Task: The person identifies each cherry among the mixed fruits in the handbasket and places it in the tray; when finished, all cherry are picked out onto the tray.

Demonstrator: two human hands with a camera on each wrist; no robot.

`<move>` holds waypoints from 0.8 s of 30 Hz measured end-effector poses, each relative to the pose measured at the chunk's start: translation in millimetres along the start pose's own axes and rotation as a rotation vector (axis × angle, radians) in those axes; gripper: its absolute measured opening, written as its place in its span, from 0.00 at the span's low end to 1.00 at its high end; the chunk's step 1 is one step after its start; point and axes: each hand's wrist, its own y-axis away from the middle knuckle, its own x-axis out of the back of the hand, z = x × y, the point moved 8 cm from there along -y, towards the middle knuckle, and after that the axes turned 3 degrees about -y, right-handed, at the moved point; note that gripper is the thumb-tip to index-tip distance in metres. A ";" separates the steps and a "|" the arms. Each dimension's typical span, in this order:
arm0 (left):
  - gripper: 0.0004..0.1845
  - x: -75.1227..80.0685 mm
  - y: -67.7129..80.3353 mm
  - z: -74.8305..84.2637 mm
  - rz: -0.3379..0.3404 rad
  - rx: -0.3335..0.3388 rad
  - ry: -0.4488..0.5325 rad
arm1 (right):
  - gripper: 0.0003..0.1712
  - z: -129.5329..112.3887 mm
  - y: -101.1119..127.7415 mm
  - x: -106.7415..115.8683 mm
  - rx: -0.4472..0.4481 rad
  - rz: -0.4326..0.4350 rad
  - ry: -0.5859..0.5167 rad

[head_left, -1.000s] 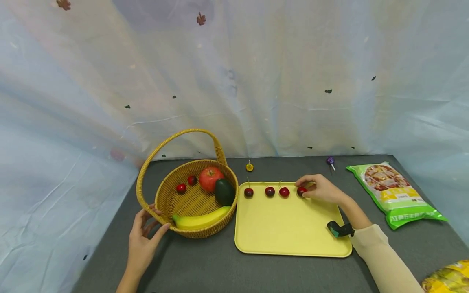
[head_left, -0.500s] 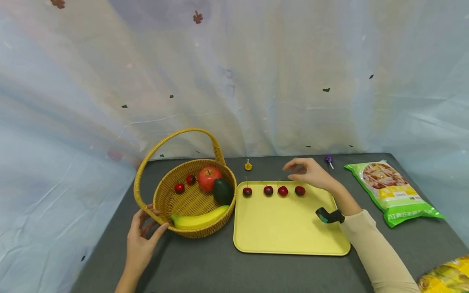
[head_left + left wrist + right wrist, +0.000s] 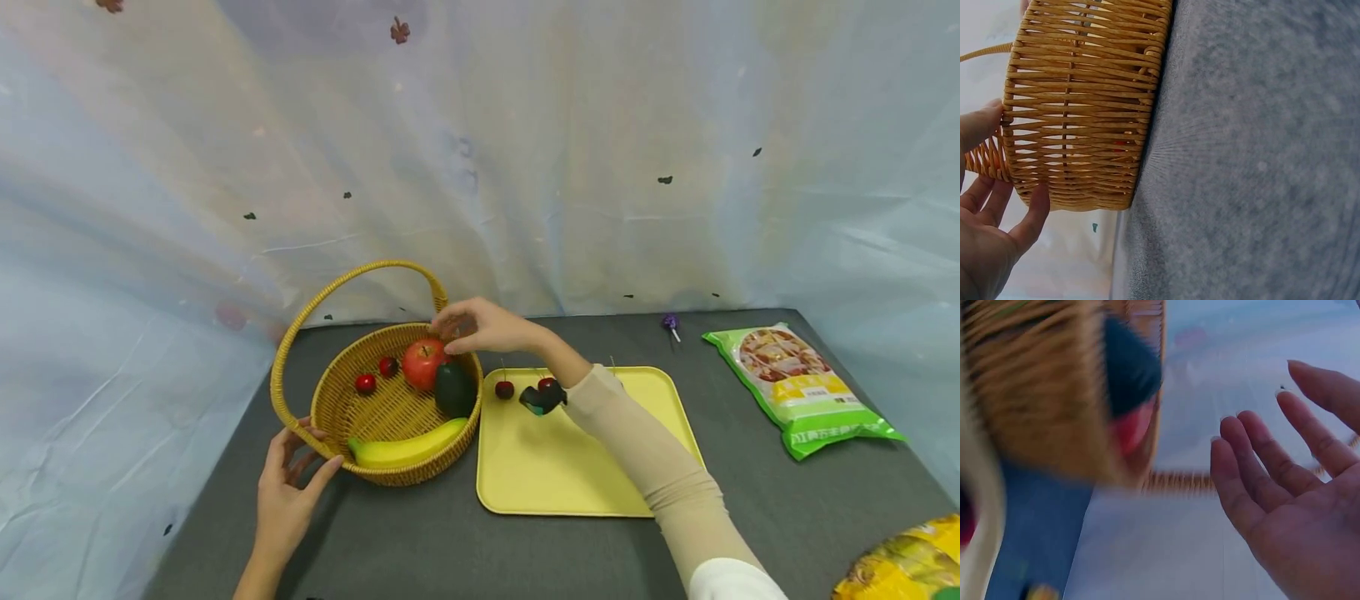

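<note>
Fingers loose and holding nothing, my right hand point(image 3: 480, 327) hovers over the basket's point(image 3: 337, 392) far rim, above the apple point(image 3: 422, 364). My left hand point(image 3: 288, 492) rests spread against the basket's near wall, steadying it.

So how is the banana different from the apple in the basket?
The banana is yellow, long and curved; the apple is red and round. The banana lies along the near side of the basket; the apple sits at the far side, under the right hand. Both are inside the basket.
</note>
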 end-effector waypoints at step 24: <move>0.38 -0.8 1.0 -2.8 -0.016 0.015 0.000 | 0.30 44.8 -114.4 -113.5 -0.258 -0.125 -0.081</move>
